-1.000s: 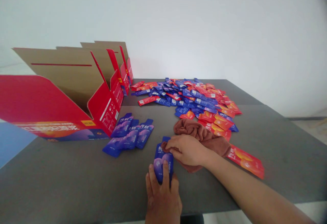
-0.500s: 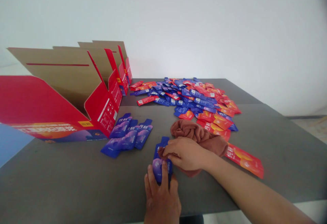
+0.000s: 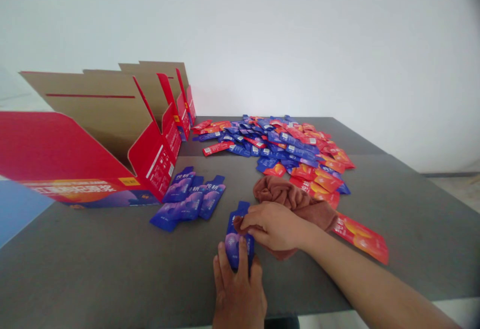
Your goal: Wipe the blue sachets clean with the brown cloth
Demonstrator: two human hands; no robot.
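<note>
A blue-purple pouch [image 3: 233, 245] lies flat on the grey table, its spout end pointing away from me. My left hand [image 3: 239, 284] rests at its near end, fingers stretched out and pressing on it. Bunched in my right hand [image 3: 275, 224] is a brown cloth [image 3: 287, 194], and a gathered tip of it touches the pouch's upper part. Several blue-purple pouches [image 3: 191, 201] lie overlapping to the left. Partly under the cloth's right side is a red-orange pouch [image 3: 362, 239].
Open red cardboard boxes [image 3: 150, 161] stand in a row along the left, flaps up. A large heap of blue and red pouches [image 3: 277, 141] spreads over the back of the grey table [image 3: 112, 269]. Behind it rises a white wall [image 3: 262, 44].
The whole view has shifted very slightly. Both hands, the cloth and the pouch keep nearly the same positions relative to each other.
</note>
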